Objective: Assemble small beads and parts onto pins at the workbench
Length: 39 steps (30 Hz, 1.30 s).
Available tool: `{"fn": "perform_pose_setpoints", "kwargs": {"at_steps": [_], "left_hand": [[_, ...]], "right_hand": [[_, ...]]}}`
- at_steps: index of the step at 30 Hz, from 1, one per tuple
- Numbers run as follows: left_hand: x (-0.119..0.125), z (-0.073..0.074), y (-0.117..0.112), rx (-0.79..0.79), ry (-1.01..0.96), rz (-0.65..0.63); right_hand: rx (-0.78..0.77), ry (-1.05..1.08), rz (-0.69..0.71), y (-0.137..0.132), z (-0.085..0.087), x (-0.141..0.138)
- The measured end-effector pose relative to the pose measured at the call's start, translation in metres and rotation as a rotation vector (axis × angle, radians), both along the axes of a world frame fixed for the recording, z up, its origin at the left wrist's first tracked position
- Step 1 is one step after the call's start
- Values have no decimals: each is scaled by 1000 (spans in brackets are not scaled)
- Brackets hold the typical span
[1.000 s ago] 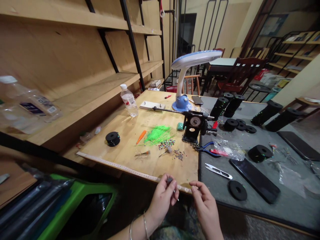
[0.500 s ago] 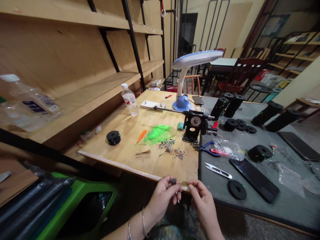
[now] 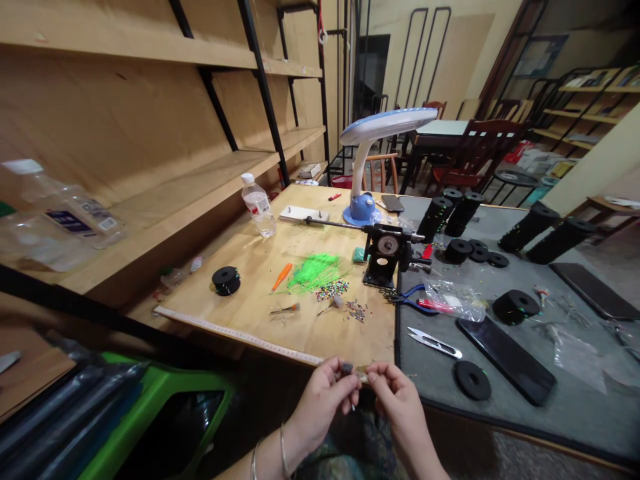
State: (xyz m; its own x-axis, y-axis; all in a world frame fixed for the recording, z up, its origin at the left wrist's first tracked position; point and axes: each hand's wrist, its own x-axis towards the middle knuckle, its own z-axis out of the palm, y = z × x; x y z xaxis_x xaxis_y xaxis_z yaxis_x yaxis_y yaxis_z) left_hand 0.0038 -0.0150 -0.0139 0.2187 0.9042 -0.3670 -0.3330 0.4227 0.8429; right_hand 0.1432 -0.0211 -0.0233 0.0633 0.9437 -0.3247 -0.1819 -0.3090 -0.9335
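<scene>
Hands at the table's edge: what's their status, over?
Left hand holding small grey thing. Right hand pinched close beside; contents too small to tell. Green strands beyond, apart from both hands.

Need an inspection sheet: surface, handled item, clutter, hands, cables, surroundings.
Surface: wooden tabletop, ruled strip along its near edge; grey mat at right.
Handled item: small dark grey piece; finer detail too small to tell.
Clutter: green strands, multicoloured beads, pliers, silver snips, black spools, nearest phone.
Left hand: closed on the dark grey piece.
Right hand: fingertips pinched beside the left's; any held thing unclear.
Cables: nothing identifiable.
Surroundings: lamp at the back, shelving at left, chairs behind.
</scene>
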Motion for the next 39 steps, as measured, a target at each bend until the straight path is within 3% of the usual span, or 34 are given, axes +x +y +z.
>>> {"fn": "perform_pose_setpoints", "kwargs": {"at_steps": [7, 18, 31, 39], "left_hand": [[2, -1, -3, 15, 4, -38], [4, 1, -4, -87, -111, 16], [2, 4, -2, -286, -375, -55], [1, 3, -1, -329, -367, -80]], "right_hand": [[37, 68, 75, -1, 10, -10], [118, -23, 38, -9, -8, -17], [116, -31, -19, -7, 13, -13], [96, 30, 14, -5, 19, -17]]}}
